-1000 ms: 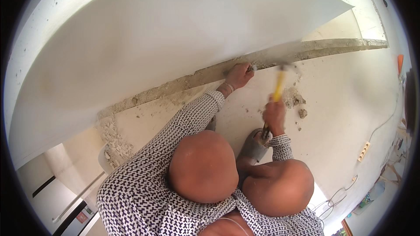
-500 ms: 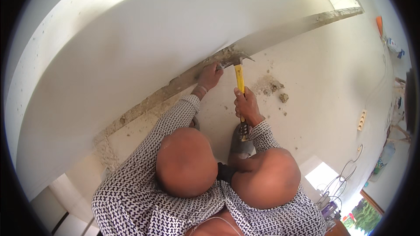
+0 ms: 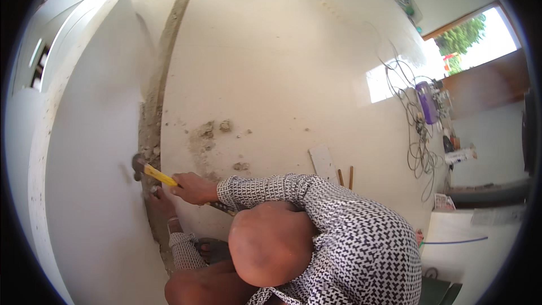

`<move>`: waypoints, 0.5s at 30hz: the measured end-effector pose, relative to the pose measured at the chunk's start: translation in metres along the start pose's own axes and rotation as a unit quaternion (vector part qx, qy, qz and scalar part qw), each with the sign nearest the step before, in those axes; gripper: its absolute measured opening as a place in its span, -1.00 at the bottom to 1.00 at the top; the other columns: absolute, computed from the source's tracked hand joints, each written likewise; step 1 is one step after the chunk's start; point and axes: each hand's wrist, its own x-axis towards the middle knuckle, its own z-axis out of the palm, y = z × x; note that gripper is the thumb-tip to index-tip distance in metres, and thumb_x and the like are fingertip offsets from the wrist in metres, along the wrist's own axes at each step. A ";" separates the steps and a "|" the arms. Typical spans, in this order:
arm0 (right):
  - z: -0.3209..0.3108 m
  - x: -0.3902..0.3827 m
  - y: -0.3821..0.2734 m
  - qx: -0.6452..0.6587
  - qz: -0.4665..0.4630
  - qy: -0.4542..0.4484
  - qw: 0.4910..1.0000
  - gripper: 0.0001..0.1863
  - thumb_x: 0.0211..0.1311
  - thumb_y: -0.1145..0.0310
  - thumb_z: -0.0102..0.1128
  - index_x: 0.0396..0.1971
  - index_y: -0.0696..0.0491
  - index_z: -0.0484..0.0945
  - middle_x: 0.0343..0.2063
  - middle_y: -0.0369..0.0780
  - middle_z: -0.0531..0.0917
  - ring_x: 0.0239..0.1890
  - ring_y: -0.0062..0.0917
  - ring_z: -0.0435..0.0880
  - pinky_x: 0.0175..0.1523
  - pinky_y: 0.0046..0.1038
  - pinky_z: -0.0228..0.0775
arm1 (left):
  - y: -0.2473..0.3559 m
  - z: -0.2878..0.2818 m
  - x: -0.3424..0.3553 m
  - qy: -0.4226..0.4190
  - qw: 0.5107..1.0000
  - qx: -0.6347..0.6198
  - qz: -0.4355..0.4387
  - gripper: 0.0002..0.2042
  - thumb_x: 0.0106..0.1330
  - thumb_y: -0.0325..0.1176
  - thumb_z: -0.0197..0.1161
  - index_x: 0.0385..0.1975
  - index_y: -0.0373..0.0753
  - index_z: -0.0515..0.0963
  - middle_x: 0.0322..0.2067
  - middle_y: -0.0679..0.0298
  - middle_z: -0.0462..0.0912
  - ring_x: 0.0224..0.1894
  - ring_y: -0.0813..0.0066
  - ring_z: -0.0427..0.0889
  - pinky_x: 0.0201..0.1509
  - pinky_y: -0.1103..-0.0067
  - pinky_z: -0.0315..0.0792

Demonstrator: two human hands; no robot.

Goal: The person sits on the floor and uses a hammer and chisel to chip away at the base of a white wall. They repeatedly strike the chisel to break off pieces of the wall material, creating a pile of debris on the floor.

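My right hand (image 3: 195, 188) is closed round the yellow handle of a claw hammer (image 3: 160, 175). The hammer's dark head is beside the white panel, over a rough groove (image 3: 151, 114) cut along the floor's edge. Just below it, my left hand (image 3: 164, 205) is down in the groove, its fingers closed on what looks like a chisel (image 3: 154, 190). Only a small grey metal end of that shows; the rest is hidden by the fingers. Broken rubble (image 3: 156, 150) lies in the groove close to the hammer head.
Chunks of mortar (image 3: 226, 125) and dust lie on the pale floor (image 3: 254, 68) right of the groove. The tall white panel (image 3: 96, 152) borders it on the left. A pale board (image 3: 322, 161), tangled cables (image 3: 420, 152) and a purple bottle (image 3: 427, 103) are to the right.
The view has turned, so the groove now runs nearly upright at the left. The hammer head has swung from beside my left hand to just beyond it, against the panel.
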 end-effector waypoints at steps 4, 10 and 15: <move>-0.074 -0.014 -0.080 0.096 -0.006 0.177 0.979 -0.62 0.51 0.15 0.01 -0.13 0.23 0.34 -0.41 0.17 0.63 -0.39 0.01 0.68 -0.27 0.01 0.41 | 0.028 -0.001 -0.021 -0.036 0.997 0.044 -0.051 -0.42 0.52 -0.01 0.08 0.14 -0.56 0.43 -0.01 -0.27 0.59 0.05 -0.15 0.60 0.15 0.21 0.45; 0.017 -0.028 0.005 -0.063 0.070 -0.066 0.993 -0.63 0.45 0.14 0.09 -0.13 0.20 0.42 -0.37 0.09 0.66 -0.39 -0.01 0.67 -0.26 -0.01 0.42 | 0.052 -0.024 -0.010 -0.098 0.984 0.128 -0.081 -0.43 0.54 -0.01 0.03 0.18 -0.50 0.42 0.08 -0.25 0.55 0.12 -0.17 0.56 0.21 0.20 0.42; -0.030 -0.005 -0.061 0.044 -0.009 0.051 0.998 -0.66 0.45 0.17 0.08 -0.12 0.19 0.41 -0.42 0.08 0.64 -0.40 0.04 0.64 -0.25 -0.02 0.42 | 0.035 -0.019 -0.007 -0.105 0.978 0.154 -0.093 -0.44 0.56 -0.02 0.00 0.21 -0.49 0.42 0.14 -0.26 0.52 0.18 -0.19 0.52 0.26 0.22 0.40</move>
